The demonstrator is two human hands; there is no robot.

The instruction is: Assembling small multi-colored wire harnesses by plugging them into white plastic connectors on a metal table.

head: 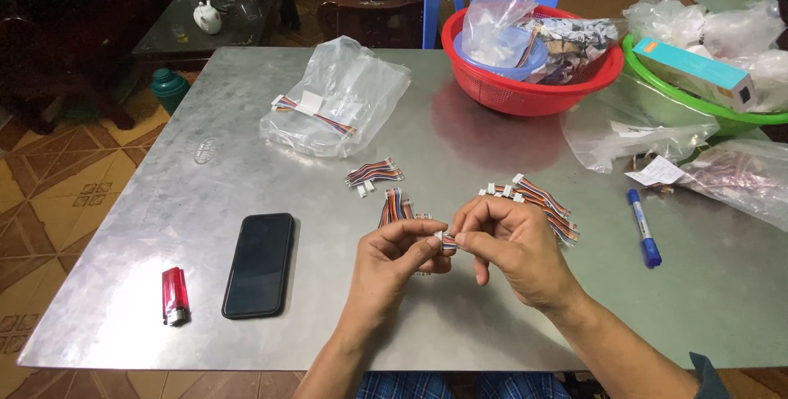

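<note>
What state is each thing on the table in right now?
Left hand: fingers pinched on the small wire connector.
Right hand: fingers pinched on the same connector.
Phone: face up, screen dark.
Red lighter: lying flat.
Blue marker: capped, lying flat.
Clear bag: lying slumped, wires inside.
Red basket: upright, full of bags.

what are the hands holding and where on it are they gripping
Both hands hold one small multicoloured wire lead between them. The left hand pinches the wire end, and the right hand pinches the white connector end with fingertips.
</note>
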